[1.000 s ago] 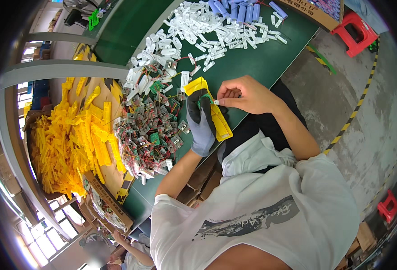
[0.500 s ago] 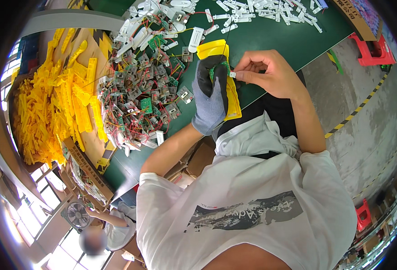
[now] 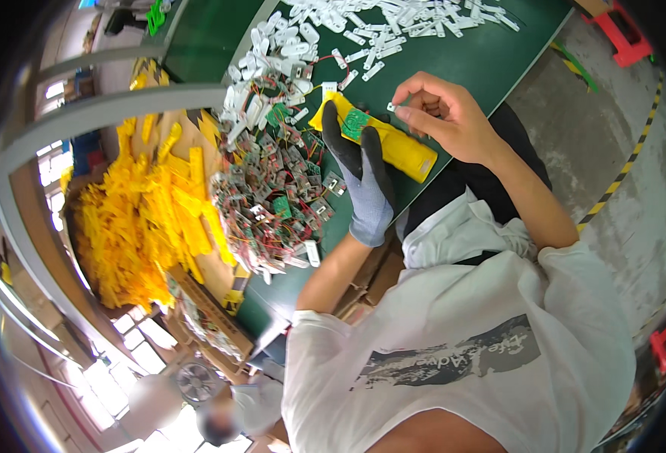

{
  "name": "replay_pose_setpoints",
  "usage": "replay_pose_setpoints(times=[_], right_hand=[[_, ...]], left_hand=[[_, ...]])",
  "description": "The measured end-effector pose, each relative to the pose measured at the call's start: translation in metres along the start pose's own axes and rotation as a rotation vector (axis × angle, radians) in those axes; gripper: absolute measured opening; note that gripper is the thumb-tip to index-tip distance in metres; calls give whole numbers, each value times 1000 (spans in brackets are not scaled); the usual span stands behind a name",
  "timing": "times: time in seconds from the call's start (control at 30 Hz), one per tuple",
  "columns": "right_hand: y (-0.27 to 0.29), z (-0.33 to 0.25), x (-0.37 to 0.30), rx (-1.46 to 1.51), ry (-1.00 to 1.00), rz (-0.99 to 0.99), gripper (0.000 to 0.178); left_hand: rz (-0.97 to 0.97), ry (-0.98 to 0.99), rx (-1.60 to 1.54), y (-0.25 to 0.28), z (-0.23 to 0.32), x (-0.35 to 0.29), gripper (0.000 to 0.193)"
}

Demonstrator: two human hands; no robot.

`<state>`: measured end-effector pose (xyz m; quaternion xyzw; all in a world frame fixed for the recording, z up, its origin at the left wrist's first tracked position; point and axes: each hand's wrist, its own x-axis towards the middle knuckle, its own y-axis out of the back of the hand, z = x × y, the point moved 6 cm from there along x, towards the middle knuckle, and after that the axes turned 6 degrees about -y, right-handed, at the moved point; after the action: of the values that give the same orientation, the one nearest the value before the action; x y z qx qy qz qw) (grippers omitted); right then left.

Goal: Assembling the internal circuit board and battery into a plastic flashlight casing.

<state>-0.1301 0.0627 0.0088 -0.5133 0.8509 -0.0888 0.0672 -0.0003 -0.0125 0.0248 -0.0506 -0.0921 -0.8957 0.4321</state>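
Over the near edge of the dark-green bench (image 3: 469,62), the grey-black gloved left hand (image 3: 363,167) grasps a long yellow plastic casing (image 3: 403,149), probably light and stiff; hold its sides, sparing the fragile-looking green circuit board (image 3: 355,123). The bare right hand (image 3: 452,122) pinches a small white piece (image 3: 391,107). Beyond: grey concrete floor (image 3: 597,147), red plastic stool (image 3: 629,50).

- My gloved left hand (image 3: 367,177) is rolling the yellow casing (image 3: 410,152) over, so it is slanting more toward the lower right and showing a broader face than half a second ago.
- My gloved thumb and fingers are parting wider, leaving more of the green circuit board (image 3: 355,124) showing between them.
- My bare right hand (image 3: 454,124) is drawing the small white piece (image 3: 391,107) clear of the board's edge.
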Motion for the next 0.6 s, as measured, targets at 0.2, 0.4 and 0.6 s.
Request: replay_pose_setpoints(times=[0.2, 0.4, 0.6], right_hand=[[14, 2, 0, -24, 24, 87, 14], [12, 1, 5, 133, 118, 79, 18], [11, 2, 3, 214, 119, -17, 24]], left_hand=[[-52, -24, 632, 9, 28, -2, 81], [47, 87, 908, 31, 56, -12, 68], [-890, -603, 1169, -11, 60, 11, 60]])
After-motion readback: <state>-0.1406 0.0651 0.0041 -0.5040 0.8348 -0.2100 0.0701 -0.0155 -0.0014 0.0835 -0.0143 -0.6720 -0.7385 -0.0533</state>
